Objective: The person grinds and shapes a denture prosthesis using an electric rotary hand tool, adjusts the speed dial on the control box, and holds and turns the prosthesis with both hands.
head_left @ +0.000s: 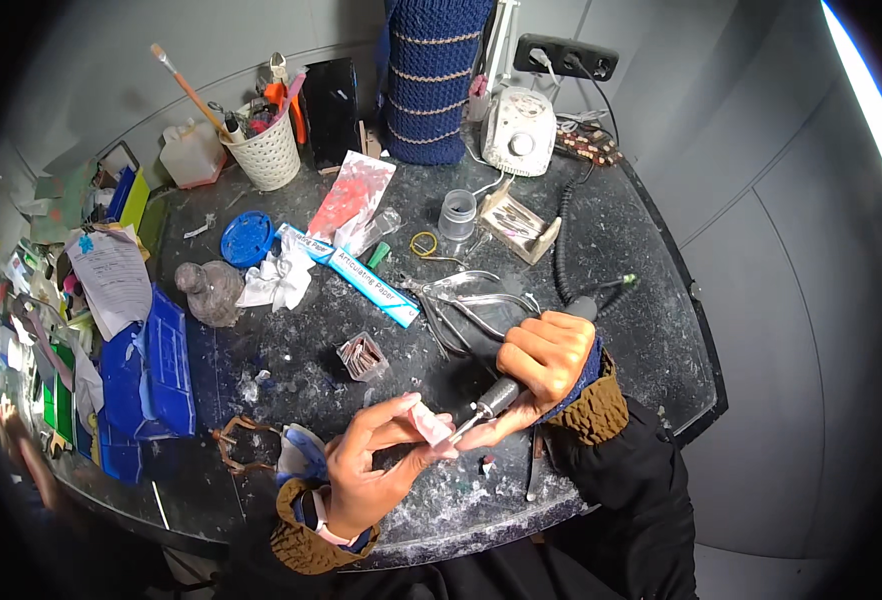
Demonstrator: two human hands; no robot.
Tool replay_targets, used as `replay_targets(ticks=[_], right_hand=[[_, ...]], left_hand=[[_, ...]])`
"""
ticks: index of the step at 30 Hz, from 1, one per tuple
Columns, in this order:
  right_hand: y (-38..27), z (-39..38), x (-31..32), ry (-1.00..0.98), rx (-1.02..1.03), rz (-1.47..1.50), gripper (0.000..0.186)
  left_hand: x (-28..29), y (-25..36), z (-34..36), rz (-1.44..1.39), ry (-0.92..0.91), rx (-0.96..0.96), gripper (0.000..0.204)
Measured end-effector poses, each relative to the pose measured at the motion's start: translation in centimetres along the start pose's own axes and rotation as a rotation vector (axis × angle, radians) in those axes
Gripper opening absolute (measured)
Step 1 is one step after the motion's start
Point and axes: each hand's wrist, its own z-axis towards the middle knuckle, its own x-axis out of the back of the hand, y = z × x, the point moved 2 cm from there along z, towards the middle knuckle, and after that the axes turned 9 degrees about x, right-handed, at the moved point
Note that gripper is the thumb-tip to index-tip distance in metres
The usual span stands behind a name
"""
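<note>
Between the fingertips of my left hand (373,468) is a small pink-and-white piece (429,424), which looks like a dental piece; its exact kind is partly hidden. My right hand (546,362) is wrapped round a dark rotary handpiece (501,396). The handpiece's thin metal tip points down-left and meets or nearly meets the lower edge of the pink piece. Fingers of both hands come close together there. Just beyond them lie metal pliers (476,295) and a small clear box (363,357) of thin brownish sticks.
A white control unit (518,135) with a knob stands at the back, and a coiled black cord (564,235) runs near my right hand. Blue bins (166,365) crowd the left. A blue-and-white paper box (373,287), a brush cup (264,155) and a wooden bur holder (517,226) stand farther off.
</note>
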Motion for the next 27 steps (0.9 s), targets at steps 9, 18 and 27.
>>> replay_targets(ticks=[9,18,27], right_hand=[[-0.05,0.0,-0.03,0.012,0.002,-0.025,0.07],[-0.11,-0.09,-0.13,0.04,0.006,-0.005,0.069],[-0.06,-0.25,-0.22,0.035,0.021,0.002,0.07]], left_hand=[[-0.17,-0.09,0.02,-0.025,-0.003,-0.01,0.05],[-0.27,-0.3,-0.24,-0.04,0.008,-0.016,0.049],[-0.37,-0.51,-0.17,-0.059,0.005,-0.049,0.048]])
